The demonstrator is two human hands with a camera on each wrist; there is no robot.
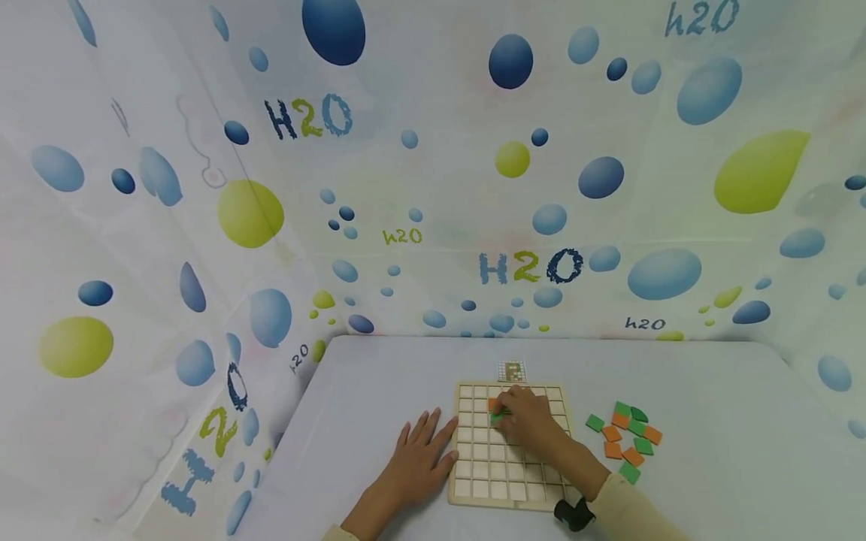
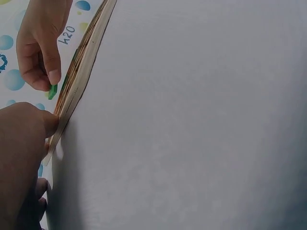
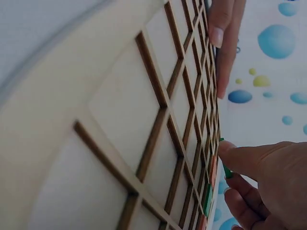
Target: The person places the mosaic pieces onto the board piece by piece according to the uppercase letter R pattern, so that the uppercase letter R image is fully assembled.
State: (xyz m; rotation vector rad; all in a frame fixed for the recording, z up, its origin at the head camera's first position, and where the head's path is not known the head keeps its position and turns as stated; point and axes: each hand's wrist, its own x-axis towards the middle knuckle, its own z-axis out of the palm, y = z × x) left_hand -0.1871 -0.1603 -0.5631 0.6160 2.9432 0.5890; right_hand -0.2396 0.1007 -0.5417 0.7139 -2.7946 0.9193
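A light wooden grid board [image 1: 471,471] lies on the table. My right hand [image 1: 526,422] is over its upper middle cells, pinching a small green tile [image 3: 227,169] between thumb and fingers. In the left wrist view the same green tile [image 2: 53,91] is tilted at the fingertips. Close to that hand, an orange tile [image 1: 492,404] and a green tile [image 3: 207,200] sit in board cells, partly covered in the head view. My left hand [image 1: 421,460] rests with fingers spread at the board's left edge, its thumb against the side.
Loose green and orange tiles [image 1: 613,450] are scattered right of the board, with a dark green rounded piece [image 1: 639,415] among them. A small printed pattern card [image 1: 512,370] lies behind the board. Below my right wrist is a black object [image 1: 573,515].
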